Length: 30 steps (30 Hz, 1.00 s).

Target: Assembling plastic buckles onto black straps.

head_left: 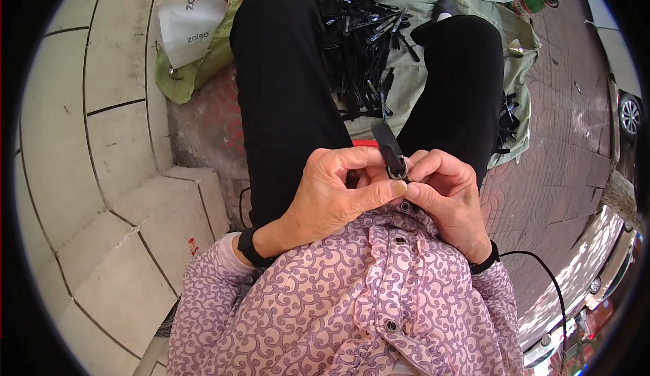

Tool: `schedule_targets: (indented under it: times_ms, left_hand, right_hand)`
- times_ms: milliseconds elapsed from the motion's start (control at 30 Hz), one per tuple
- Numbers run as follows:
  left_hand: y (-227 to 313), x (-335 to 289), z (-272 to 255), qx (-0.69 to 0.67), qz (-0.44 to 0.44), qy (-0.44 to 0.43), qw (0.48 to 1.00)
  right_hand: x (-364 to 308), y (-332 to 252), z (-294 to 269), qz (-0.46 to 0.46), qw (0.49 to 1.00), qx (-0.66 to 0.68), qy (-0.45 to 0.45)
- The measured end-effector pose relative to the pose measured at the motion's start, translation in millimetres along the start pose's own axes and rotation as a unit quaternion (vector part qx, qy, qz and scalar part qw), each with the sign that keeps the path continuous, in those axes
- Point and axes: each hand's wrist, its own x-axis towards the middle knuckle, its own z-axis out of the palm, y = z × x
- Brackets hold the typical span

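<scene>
Left hand and right hand are pinching a black clip together above the lap, its long axis slanting, broad end pointing forward and slightly left, similar pieces lying heaped on green sheeting, reddish paving stretching rightward.

Heaped black clip-like pieces on a pale green sheet over reddish paving

Slim black piece, tilted, between fingers
</scene>
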Motion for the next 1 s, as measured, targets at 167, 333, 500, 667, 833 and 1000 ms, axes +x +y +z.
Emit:
schedule_targets:
  times_ms: [167, 333, 500, 667, 833, 1000]
  left_hand:
    - [-9, 9, 9, 0.077, 0.158, 0.094, 0.98]
    - [-2, 14, 7, 0.224, 0.24, 0.13, 0.936]
    - [-7, 16, 9, 0.274, 0.296, 0.145, 0.904]
    - [-6, 12, 12, 0.268, 0.313, 0.153, 0.898]
    - [-7, 10, 17, 0.273, 0.331, 0.16, 0.889]
    - [-8, 10, 17, 0.282, 0.353, 0.171, 0.875]
  right_hand:
    - [4, 0, 1, -0.05, 0.996, -0.076, 0.008]
    - [5, -18, 14, -0.109, 0.983, -0.127, 0.072]
    - [13, -15, 9, -0.031, 0.996, 0.088, 0.007]
    - [10, -16, 14, -0.017, 0.993, 0.119, 0.01]
    - [5, -14, 18, -0.009, 0.988, 0.147, 0.052]
    - [5, -17, 20, 0.03, 0.988, 0.139, 0.059]
